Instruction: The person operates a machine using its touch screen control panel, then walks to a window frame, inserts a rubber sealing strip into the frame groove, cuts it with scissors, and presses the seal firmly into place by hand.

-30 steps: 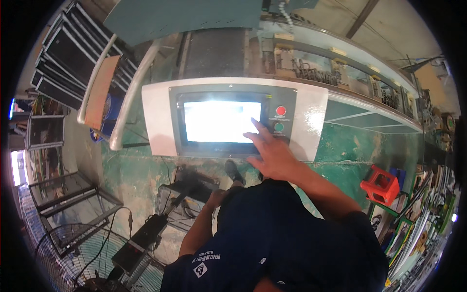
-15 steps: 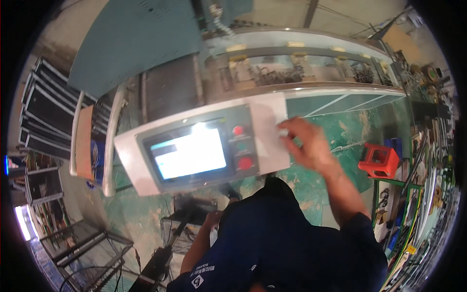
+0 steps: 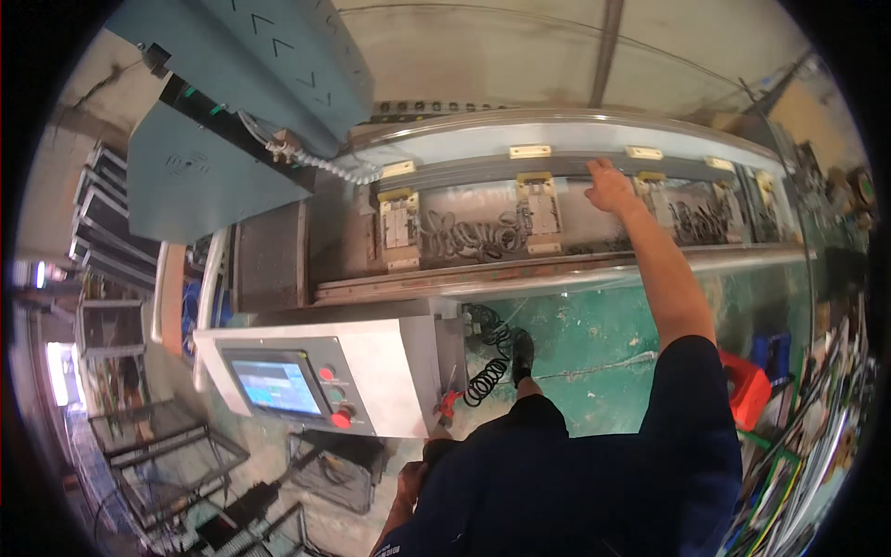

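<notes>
Reaching over to the far side, the person's bare right hand [image 3: 613,188] is at a long, straight, dark-grey bar [image 3: 473,172], thumb parted from the fingers; I cannot tell from here whether they touch it; the bar runs left to right along the far part of the pale metal machine bed [image 3: 473,201]; the bare left hand [image 3: 411,480] is near, by the waist, its grip hidden from me; a white boxy control console [image 3: 376,348] stands left.
</notes>
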`<state>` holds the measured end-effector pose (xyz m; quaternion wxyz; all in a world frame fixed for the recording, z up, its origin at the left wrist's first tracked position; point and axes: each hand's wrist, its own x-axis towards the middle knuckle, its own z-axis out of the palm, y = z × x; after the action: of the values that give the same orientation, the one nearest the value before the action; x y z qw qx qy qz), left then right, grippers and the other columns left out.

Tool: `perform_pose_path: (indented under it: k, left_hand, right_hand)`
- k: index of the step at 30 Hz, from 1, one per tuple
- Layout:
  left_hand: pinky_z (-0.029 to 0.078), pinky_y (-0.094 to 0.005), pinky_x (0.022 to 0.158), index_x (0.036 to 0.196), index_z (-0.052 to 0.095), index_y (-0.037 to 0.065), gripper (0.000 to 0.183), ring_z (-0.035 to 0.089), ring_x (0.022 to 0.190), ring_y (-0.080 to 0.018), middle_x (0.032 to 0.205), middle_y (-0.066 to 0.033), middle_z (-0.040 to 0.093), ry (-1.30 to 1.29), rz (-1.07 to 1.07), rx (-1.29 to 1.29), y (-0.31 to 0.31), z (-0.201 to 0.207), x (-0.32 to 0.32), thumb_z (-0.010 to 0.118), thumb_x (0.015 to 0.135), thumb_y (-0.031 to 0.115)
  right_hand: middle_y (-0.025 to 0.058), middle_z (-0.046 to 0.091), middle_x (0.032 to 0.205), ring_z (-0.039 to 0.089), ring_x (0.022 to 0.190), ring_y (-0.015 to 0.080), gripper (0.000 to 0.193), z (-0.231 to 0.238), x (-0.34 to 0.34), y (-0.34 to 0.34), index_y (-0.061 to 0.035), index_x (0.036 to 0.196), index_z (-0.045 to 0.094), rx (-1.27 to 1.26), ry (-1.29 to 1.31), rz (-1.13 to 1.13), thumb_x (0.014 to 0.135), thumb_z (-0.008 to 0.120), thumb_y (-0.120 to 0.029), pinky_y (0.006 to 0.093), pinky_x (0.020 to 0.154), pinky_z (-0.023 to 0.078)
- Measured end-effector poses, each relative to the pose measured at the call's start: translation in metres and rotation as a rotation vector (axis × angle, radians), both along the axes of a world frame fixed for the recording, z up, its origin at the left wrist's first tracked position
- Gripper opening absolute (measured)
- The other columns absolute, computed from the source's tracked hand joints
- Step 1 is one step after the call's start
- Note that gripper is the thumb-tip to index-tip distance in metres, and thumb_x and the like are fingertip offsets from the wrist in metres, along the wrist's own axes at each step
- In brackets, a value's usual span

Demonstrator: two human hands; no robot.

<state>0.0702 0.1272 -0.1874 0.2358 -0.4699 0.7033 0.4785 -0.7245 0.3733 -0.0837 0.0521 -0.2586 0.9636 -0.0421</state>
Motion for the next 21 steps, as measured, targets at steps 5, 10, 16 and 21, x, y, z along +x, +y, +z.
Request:
perform_pose_path:
  k: [5, 10, 16, 21]
  left_hand:
    - [0.055, -0.0339, 0.086, 0.118, 0.069, -0.005, 0.045, 0.07, 0.095, -0.0214, 0.103, -0.0133, 0.075, 0.149, 0.094, -0.067, 0.058, 0.006, 0.014, 0.07, 0.095, 0.035]
    - [0.056, -0.0341, 0.085, 0.113, 0.072, -0.002, 0.047, 0.072, 0.092, -0.0228, 0.102, -0.0159, 0.075, -0.096, 0.215, -0.072, 0.117, 0.026, -0.009, 0.068, 0.092, 0.04]
    - [0.054, -0.0358, 0.068, 0.108, 0.069, 0.001, 0.043, 0.067, 0.075, -0.0194, 0.093, -0.0099, 0.071, 0.061, 0.333, 0.026, 0.187, 0.025, -0.008, 0.064, 0.095, 0.042]
    - [0.054, -0.0463, 0.09, 0.11, 0.072, 0.004, 0.048, 0.069, 0.103, -0.0389, 0.111, -0.0231, 0.072, -0.013, 0.341, -0.017, 0.173, -0.013, -0.035, 0.063, 0.09, 0.047]
  right_hand:
    - [0.0199, 0.037, 0.159, 0.055, 0.131, 0.0419, 0.067, -0.03, -0.055, -0.009, -0.0127, 0.144, 0.044, 0.195, -0.184, -0.136, 0.082, 0.07, -0.012, 0.0514, 0.102, 0.053]
    - [0.0196, 0.057, 0.134, 0.062, 0.119, 0.0408, 0.045, -0.043, -0.075, -0.009, -0.0059, 0.126, 0.054, 0.153, -0.121, -0.007, 0.086, 0.073, -0.014, 0.0494, 0.096, 0.055]
    - [0.0207, 0.069, 0.115, 0.065, 0.109, 0.0398, 0.045, -0.074, -0.103, -0.015, -0.0041, 0.116, 0.064, 0.107, -0.026, 0.242, 0.082, 0.08, -0.03, 0.0499, 0.093, 0.053]
    - [0.0307, 0.064, 0.114, 0.061, 0.107, 0.0479, 0.045, -0.109, -0.174, 0.058, 0.0061, 0.112, 0.061, 0.077, 0.079, 0.339, 0.081, 0.072, -0.024, 0.0548, 0.093, 0.049]
